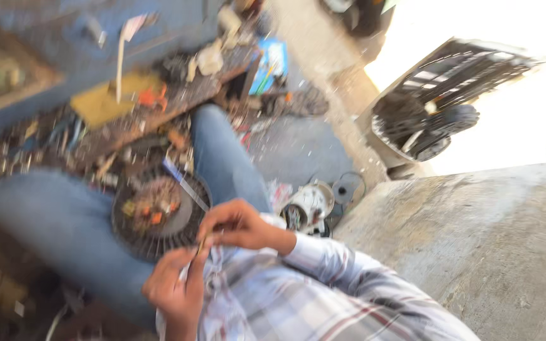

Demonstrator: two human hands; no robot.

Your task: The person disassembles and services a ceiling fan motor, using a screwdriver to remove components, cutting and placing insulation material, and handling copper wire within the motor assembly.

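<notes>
Landmark: round dark motor stator [159, 213] with copper-coloured windings, lying flat on the person's lap between the two blue-jeaned legs.

Packages and labels: one blue rectangular carton [270, 63], above and right of the stator, on the cluttered floor; its print is too blurred to make out. A yellow flat sheet [105, 101] lies above and left of the stator, beside small orange parts.

Held item: a small thin object [202, 245], just below and right of the stator's rim, pinched where both hands meet. Blur hides its kind, and its long axis and heading cannot be told.

Left hand [175, 292]: below the stator, fingers closed upward onto the thin object.

Right hand [238, 224]: right of the stator, fingertips curled down and closed on the same object from above.

Other: a white round motor housing [308, 205] right of the stator; a black fan grille [434, 123] far upper right; a grey concrete slab [475, 233] at right.
</notes>
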